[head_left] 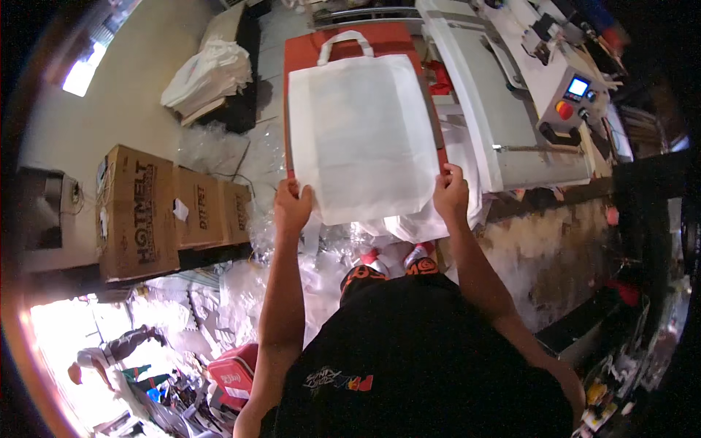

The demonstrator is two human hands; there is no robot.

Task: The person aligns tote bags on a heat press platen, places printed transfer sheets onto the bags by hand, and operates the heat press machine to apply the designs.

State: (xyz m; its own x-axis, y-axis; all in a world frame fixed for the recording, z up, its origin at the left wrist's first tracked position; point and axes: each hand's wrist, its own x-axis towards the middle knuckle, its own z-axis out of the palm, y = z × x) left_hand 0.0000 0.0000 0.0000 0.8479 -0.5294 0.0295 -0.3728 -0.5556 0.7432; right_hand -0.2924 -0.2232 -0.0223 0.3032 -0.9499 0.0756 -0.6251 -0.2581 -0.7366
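Observation:
A white bag (362, 139) with a loop handle (345, 40) at its top is held flat in front of me, over a red rectangular board or sheet (298, 46) that shows round its top and sides. My left hand (293, 204) pinches the lower left edge of these layers. My right hand (450, 191) grips their lower right edge, its fingers curled. More white material (431, 228) lies beneath, partly hidden by the bag.
A grey machine (529, 153) with a control box (569, 102) stands at right. Folded white material (208, 80) is piled upper left, cardboard boxes (135, 219) below. Crumpled plastic (248, 285) covers the floor. Another person (106, 358) and a red case (232, 372) are at lower left.

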